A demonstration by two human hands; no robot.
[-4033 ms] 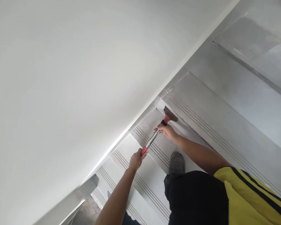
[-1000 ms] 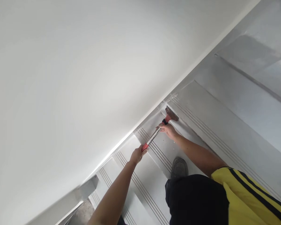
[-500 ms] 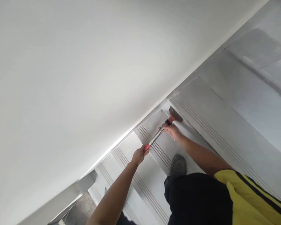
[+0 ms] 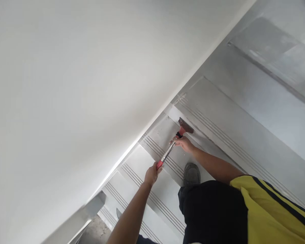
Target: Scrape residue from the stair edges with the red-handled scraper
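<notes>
A long-handled scraper (image 4: pixel 167 151) with a silvery shaft lies slantwise across my two hands. My left hand (image 4: pixel 151 174) is wrapped round the red grip at its lower end. Farther up the shaft, just below the black band and red neck, my right hand (image 4: pixel 183 143) grips it with the fingers around the metal. The wide, dark scraper blade (image 4: pixel 186 125) is beside the riser (image 4: pixel 202 139) of a stair step; whether it touches is hard to tell. Small crumbs dot the tread (image 4: pixel 160 130) near it.
A large white wall (image 4: pixel 78 84) borders the stairs on the left. Grooved steps (image 4: pixel 218 132) run past on both sides of me. My shoe (image 4: pixel 191 174) stands on the tread below the blade. At lower left are a grey ledge (image 4: pixel 91 206) and a rough floor patch (image 4: pixel 98 228).
The view has shifted slightly, so the stairs and wall edge sit differently. Both hands keep their hold on the scraper, whose blade appears a little farther left and closer to the step's inner corner.
</notes>
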